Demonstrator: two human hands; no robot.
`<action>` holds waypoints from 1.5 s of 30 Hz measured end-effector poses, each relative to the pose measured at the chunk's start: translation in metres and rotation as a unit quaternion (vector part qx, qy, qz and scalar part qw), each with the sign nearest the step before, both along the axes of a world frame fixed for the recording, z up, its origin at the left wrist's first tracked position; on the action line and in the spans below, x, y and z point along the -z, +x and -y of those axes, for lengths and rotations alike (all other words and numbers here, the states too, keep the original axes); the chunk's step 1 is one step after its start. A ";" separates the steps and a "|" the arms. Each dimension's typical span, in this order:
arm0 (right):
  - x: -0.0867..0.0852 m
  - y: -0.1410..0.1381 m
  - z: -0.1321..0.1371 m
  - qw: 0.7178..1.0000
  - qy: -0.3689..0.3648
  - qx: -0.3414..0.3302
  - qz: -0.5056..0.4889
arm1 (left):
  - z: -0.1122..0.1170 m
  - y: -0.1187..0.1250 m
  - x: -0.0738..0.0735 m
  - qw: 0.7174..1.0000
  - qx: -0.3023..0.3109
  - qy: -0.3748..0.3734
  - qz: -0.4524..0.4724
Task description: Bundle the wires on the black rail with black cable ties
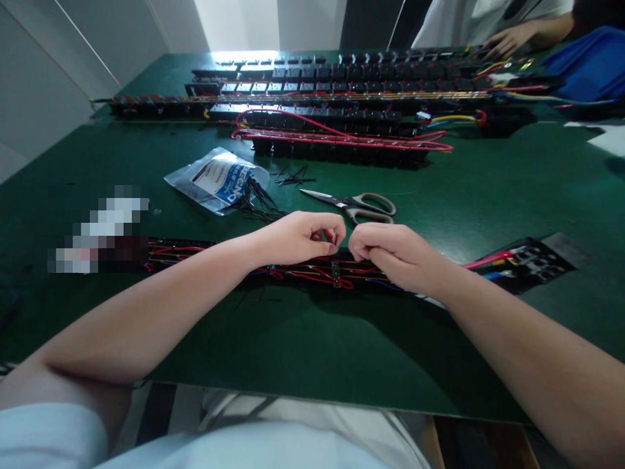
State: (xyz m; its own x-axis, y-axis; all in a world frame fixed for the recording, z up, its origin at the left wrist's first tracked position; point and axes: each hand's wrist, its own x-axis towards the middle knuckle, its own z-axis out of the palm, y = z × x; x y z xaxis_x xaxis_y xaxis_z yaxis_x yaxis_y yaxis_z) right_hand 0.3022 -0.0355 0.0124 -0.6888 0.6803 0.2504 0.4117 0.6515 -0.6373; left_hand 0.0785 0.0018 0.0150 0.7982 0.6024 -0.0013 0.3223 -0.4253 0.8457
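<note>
A long black power strip-like unit (319, 268) with red, blue and brass-coloured lines along it lies across the table in front of me. Above its middle, my left hand (310, 238) is closed, thumb and forefinger pinched together. Just to its right, my right hand (395, 254) is also closed, its fingers curled in. Whatever the two hands pinch is too small or hidden to make out. Behind them lie scissors (342, 201) with grey-and-black handles. Black cable ties (258, 198) spill from a clear plastic bag (195, 179) with a blue-and-white label.
More long black units (332, 88) lie in rows along the back, one with red wires (342, 139) looped over it. At the back right are another person's hand (510, 42) and a blue object (590, 65). White paper (608, 140) sits at the right edge.
</note>
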 end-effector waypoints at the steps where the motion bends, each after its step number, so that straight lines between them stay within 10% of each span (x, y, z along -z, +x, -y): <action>1: 0.000 0.000 0.000 1.000 -0.001 0.000 0.002 | 0.000 0.000 0.000 1.000 0.000 0.002 0.000; 45: -0.002 0.001 0.001 0.997 -0.064 -0.021 -0.032 | 0.002 0.001 0.001 1.000 -0.009 -0.013 0.023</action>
State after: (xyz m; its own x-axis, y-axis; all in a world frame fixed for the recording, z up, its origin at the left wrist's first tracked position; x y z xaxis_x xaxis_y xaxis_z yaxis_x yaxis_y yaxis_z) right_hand 0.3035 -0.0365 0.0145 -0.7024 0.6809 0.2071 0.3426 0.5786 -0.7402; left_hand 0.0791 0.0001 0.0139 0.7863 0.6175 0.0197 0.2907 -0.3979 0.8702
